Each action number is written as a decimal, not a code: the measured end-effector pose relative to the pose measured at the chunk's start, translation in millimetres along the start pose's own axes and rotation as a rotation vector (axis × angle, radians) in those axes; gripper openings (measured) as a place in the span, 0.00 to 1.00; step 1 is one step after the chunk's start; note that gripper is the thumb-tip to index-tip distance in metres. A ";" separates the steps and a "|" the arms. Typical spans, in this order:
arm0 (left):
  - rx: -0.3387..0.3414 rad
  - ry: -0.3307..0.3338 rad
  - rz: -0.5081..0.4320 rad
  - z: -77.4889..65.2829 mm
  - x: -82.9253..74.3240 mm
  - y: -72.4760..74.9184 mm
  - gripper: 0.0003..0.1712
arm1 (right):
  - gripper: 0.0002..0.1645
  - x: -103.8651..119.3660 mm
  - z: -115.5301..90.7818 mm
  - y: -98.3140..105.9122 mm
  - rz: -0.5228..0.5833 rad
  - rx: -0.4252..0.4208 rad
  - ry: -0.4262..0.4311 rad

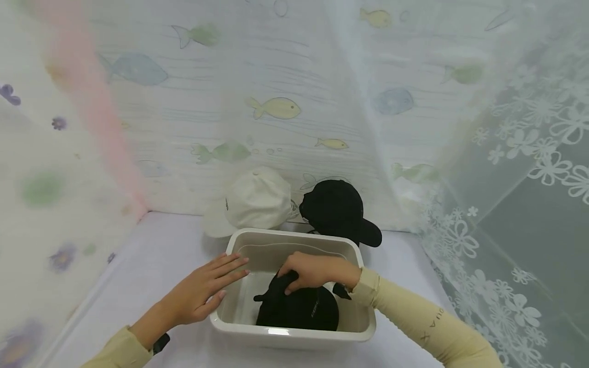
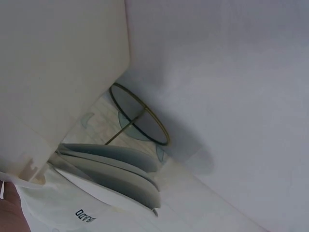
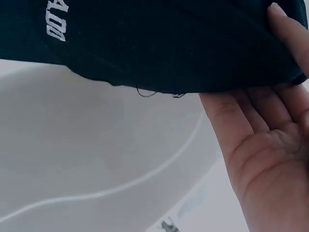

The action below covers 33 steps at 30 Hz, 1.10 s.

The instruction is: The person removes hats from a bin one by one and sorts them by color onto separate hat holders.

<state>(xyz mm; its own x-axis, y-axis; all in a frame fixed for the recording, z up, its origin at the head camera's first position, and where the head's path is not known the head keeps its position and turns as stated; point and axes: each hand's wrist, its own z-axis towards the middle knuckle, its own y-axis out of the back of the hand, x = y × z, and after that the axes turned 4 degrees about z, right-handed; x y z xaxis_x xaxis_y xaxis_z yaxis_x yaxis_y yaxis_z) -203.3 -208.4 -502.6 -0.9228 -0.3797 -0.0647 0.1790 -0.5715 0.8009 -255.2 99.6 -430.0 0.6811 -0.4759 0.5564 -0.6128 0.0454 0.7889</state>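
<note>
Inside the off-white plastic bin, my right hand grips a black cap by its upper part. The right wrist view shows the thumb on the dark fabric, which bears white lettering, and the other fingers reaching behind it. My left hand lies over the bin's left rim with its fingers straight and slightly spread. Only part of this hand shows in the left wrist view, at the bin's edge. Much of the cap's top is hidden under my right hand.
Behind the bin stand white caps and another black cap. The left wrist view shows several stacked white brims and a stand's round base ring. Fish-patterned curtains enclose the white surface.
</note>
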 end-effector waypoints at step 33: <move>0.000 -0.012 0.032 -1.6 4.4 -2.7 0.31 | 0.23 15.0 -85.7 62.6 0.193 -0.308 -0.005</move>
<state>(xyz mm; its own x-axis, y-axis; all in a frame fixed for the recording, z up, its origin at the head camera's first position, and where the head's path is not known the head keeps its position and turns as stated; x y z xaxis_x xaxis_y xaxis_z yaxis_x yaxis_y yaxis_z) -207.3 -209.7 -506.0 -0.9206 -0.3891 -0.0325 0.2081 -0.5594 0.8023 -249.0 170.6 -349.9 0.5620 -0.4369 0.7023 -0.5802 0.3970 0.7112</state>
